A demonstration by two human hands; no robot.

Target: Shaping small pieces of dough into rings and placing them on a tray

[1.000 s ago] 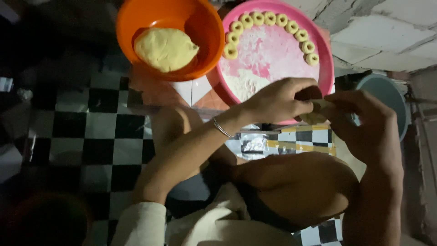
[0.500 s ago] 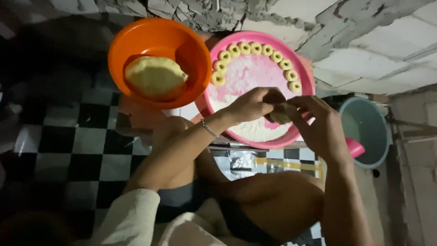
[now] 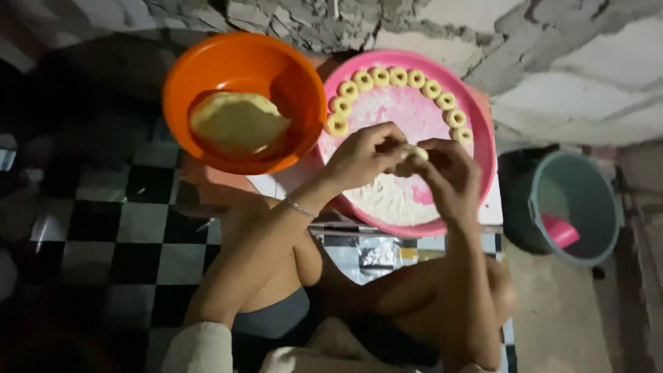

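two hands meet over the pink tray, and we go from the left side across. furthest left sits the orange bowl (image 3: 243, 103) with a big lump of dough (image 3: 238, 122) in it, on the floor just beside the tray and seemingly touching it. next is our left hand (image 3: 364, 156), fingers curled together and clamped on a small piece of dough (image 3: 412, 160), which hangs above the floured middle of the pink tray (image 3: 483, 131). our right hand (image 3: 450, 173) pinches the same piece from the other side, fingers closed on it too, so the piece is held between both hands and not lying on the tray.

we judge the step to be shaping this piece into a ring like the dough rings (image 3: 397, 77) lined along the tray's far edge. to do it well, we would keep the pressure light and even, roll to one thickness, join the ends firmly, and work over the flour (image 3: 390, 200) so nothing sticks. at far right a grey bucket (image 3: 573, 207) stands well apart.
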